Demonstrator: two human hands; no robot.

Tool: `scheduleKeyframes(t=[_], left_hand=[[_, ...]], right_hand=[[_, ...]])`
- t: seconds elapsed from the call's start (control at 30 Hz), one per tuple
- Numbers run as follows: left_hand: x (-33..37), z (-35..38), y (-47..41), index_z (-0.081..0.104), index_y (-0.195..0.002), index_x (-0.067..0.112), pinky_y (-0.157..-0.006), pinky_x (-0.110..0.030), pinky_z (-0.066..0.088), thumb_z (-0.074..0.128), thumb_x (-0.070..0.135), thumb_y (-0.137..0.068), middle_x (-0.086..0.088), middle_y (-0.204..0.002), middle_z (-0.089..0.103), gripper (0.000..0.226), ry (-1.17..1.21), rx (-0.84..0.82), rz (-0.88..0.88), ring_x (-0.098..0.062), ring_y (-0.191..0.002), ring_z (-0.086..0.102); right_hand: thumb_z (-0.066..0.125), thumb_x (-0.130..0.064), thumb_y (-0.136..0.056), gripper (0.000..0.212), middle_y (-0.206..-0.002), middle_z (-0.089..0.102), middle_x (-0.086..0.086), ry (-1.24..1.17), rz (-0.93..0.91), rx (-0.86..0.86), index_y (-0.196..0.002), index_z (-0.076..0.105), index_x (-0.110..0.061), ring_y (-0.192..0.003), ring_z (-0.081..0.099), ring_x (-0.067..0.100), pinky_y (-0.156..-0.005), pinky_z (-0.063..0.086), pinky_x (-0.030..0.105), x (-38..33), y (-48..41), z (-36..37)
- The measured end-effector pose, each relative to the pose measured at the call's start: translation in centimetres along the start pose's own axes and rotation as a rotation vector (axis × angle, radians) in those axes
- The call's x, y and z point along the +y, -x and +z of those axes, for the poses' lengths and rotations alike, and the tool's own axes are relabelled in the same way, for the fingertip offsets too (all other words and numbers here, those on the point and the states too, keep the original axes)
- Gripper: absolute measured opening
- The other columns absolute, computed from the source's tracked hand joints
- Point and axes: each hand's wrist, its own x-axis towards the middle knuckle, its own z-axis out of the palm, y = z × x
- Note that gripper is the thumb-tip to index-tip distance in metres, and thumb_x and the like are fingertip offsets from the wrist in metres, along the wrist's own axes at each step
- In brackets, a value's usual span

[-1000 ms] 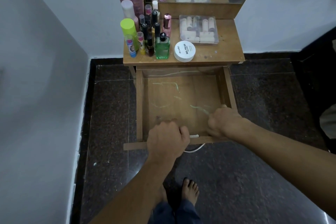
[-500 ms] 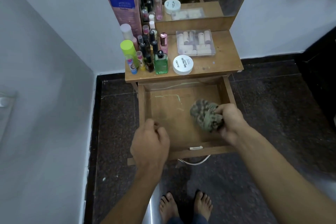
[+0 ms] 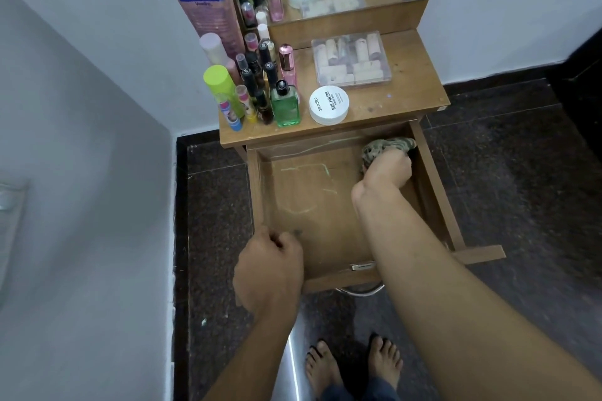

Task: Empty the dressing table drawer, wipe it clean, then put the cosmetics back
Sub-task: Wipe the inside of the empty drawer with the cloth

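Bunching under right hand (image 3: 386, 171), cloth (image 3: 387, 145).

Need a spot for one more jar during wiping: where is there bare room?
Wooden tabletop: bare front-right corner, bordered by the white round tub, the clear plastic box and the right edge. Its left side is crowded with bottles. Open wooden drawer: left floor bare; the right hand grips a mottled green cloth at back right.
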Motion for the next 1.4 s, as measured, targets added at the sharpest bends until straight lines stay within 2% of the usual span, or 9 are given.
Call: scheduleKeyframes(t=[0.13, 0.33, 0.5, 0.63, 0.87, 1.13, 1.23, 1.3, 1.4], left_hand=[[-0.2, 0.3, 0.0, 0.054, -0.072, 0.02, -0.062, -0.041, 0.055, 0.049, 0.028, -0.086, 0.002, -0.065, 0.057, 0.017, -0.001, 0.0, 0.003, -0.024, -0.06, 0.057], [-0.2, 0.3, 0.1, 0.054, -0.071, 0.018, -0.055, -0.033, 0.047, 0.05, 0.029, -0.086, 0.001, -0.064, 0.055, 0.019, -0.032, -0.012, -0.011, -0.022, -0.056, 0.053], [-0.2, 0.4, 0.1, 0.051, -0.068, 0.019, -0.052, -0.033, 0.049, 0.05, 0.028, -0.086, 0.003, -0.06, 0.054, 0.02, -0.026, -0.024, -0.009, -0.019, -0.052, 0.052], [-0.4, 0.6, 0.0, 0.048, -0.068, 0.018, -0.057, -0.038, 0.053, 0.049, 0.028, -0.086, 0.001, -0.063, 0.054, 0.021, -0.033, -0.025, -0.008, -0.023, -0.056, 0.055], [-0.6, 0.5, -0.1, 0.048, -0.067, 0.017, -0.057, -0.038, 0.05, 0.047, 0.026, -0.089, -0.001, -0.064, 0.054, 0.023, -0.013, -0.033, -0.013, -0.023, -0.057, 0.054], [-1.1, 0.6, -0.2, 0.048, -0.066, 0.017, -0.057, -0.037, 0.051, 0.045, 0.027, -0.09, 0.0, -0.063, 0.055, 0.026, -0.022, -0.042, -0.013, -0.023, -0.055, 0.055], [-1.1, 0.7, -0.3, 0.049, -0.069, 0.017, -0.062, -0.039, 0.053, 0.043, 0.032, -0.093, 0.001, -0.066, 0.058, 0.029, -0.016, -0.043, -0.014, -0.023, -0.06, 0.058], [-1.1, 0.7, -0.3, 0.05, -0.074, 0.019, -0.065, -0.039, 0.054, 0.039, 0.04, -0.097, 0.001, -0.071, 0.061, 0.033, -0.013, -0.047, -0.023, -0.025, -0.066, 0.062], [-1.2, 0.7, -0.3, 0.05, -0.078, 0.025, -0.067, -0.038, 0.053, 0.036, 0.044, -0.1, 0.003, -0.076, 0.063, 0.033, -0.006, -0.056, -0.012, -0.024, -0.07, 0.063]], right_hand=[[0.039, -0.007, -0.1, 0.061, -0.156, 0.041, 0.009, -0.02, -0.082, -0.001, -0.16, 0.027, -0.016, -0.137, 0.047, 0.028, -0.114, 0.038, 0.036, 0.5, -0.7, 0.9], [0.046, -0.007, -0.093, 0.056, -0.14, 0.053, 0.011, 0.091, -0.198, -0.022, -0.149, 0.046, -0.015, -0.119, 0.056, 0.024, -0.104, 0.044, 0.034, 1.1, -1.6, 1.8], [0.043, -0.008, -0.085, 0.069, -0.146, 0.047, 0.006, 0.097, -0.256, 0.036, -0.153, 0.043, -0.019, -0.129, 0.052, 0.025, -0.117, 0.039, 0.039, 2.2, -2.5, 3.1], [0.042, 0.004, -0.089, 0.065, -0.146, 0.042, 0.013, 0.148, -0.292, 0.077, -0.152, 0.045, -0.009, -0.132, 0.049, 0.028, -0.118, 0.035, 0.032, 2.9, -1.9, 3.6], [0.047, 0.002, -0.093, 0.049, -0.144, 0.039, 0.024, 0.409, -0.284, 0.048, -0.141, 0.055, 0.0, -0.133, 0.045, 0.038, -0.107, 0.025, 0.019, 5.4, -0.6, 4.7], [0.052, -0.009, -0.099, 0.038, -0.148, 0.04, 0.027, 0.678, -0.289, -0.086, -0.135, 0.06, 0.001, -0.134, 0.044, 0.038, -0.105, 0.021, 0.023, 8.5, 2.6, 5.4], [0.051, -0.012, -0.099, 0.036, -0.149, 0.041, 0.02, 0.794, -0.258, -0.201, -0.132, 0.063, -0.004, -0.127, 0.049, 0.038, -0.104, 0.028, 0.027, 9.8, 3.9, 5.4], [0.051, -0.013, -0.096, 0.032, -0.145, 0.045, 0.017, 0.817, -0.229, -0.304, -0.122, 0.068, -0.005, -0.119, 0.055, 0.037, -0.109, 0.039, 0.032, 10.7, 5.2, 5.6], [0.047, -0.025, -0.084, 0.037, -0.134, 0.056, 0.018, 0.845, -0.221, -0.377, -0.105, 0.071, -0.005, -0.104, 0.062, 0.037, -0.101, 0.05, 0.045, 11.3, 6.0, 6.0]])
